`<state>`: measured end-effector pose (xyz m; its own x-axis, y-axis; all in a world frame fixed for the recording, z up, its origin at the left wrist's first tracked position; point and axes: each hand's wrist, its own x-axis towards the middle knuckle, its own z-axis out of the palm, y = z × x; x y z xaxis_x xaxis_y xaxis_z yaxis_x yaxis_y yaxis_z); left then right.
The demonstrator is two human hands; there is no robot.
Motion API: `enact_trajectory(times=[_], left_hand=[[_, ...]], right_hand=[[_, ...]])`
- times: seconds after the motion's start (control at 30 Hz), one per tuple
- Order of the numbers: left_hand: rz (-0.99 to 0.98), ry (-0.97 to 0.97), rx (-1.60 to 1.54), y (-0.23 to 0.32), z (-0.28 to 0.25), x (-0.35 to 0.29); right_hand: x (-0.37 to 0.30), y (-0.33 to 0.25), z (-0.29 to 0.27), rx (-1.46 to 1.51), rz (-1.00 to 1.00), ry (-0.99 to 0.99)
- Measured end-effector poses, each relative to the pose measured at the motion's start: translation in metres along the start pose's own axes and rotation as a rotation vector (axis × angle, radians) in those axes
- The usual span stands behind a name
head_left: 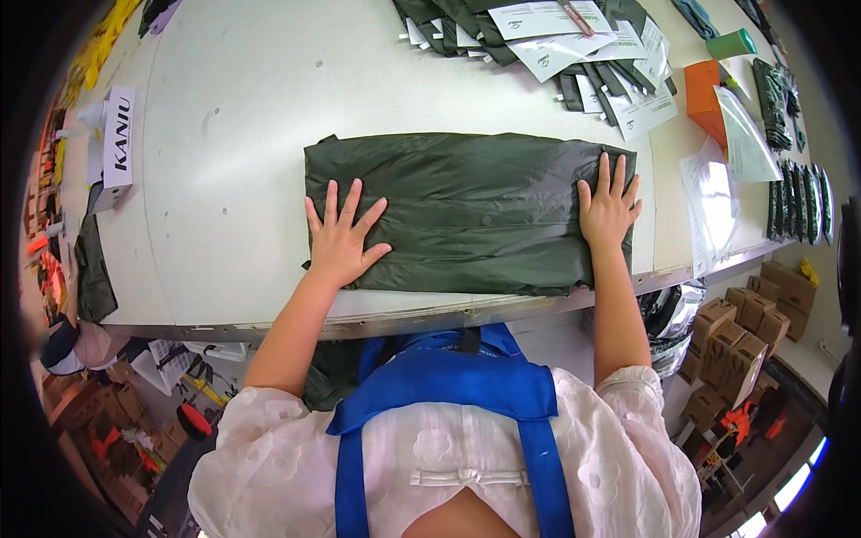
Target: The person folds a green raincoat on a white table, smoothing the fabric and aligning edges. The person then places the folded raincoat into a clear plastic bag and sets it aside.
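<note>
A dark green, shiny garment (475,215), folded into a wide rectangle with a round snap near its middle, lies flat along the table's front edge. My left hand (343,235) presses on its left end with fingers spread. On the right end rests my right hand (610,204), its fingers stretched out and slightly apart. Neither hand grips the cloth. The garment's near edge reaches the table's metal rim.
The pale table (224,179) carries a pile of dark green pouches (592,85) with white paper sheets at the back right. An orange box (705,100), a green roll (731,45) and clear plastic bags (710,206) lie right. A white box (117,143) stands left. Cartons (726,350) sit below right.
</note>
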<state>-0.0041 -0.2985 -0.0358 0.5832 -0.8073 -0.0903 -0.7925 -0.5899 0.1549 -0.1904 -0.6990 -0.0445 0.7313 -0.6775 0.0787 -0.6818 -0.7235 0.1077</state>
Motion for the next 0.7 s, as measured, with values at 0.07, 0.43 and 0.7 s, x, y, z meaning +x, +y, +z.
enact_trajectory(times=[0.07, 0.43, 0.7], left_hand=[[-0.066, 0.093, -0.029, -0.006, -0.016, 0.001], [-0.630, -0.025, -1.729, -0.001, -0.124, 0.001], [0.169, -0.219, -1.512, 0.258, -0.119, 0.110]], right_hand=[[0.001, -0.007, -0.012, -0.021, 0.010, 0.044], [-0.090, -0.163, -0.026, 1.667, 0.005, -0.296], [-0.075, -0.128, -0.091, 2.467, 0.703, -0.238]])
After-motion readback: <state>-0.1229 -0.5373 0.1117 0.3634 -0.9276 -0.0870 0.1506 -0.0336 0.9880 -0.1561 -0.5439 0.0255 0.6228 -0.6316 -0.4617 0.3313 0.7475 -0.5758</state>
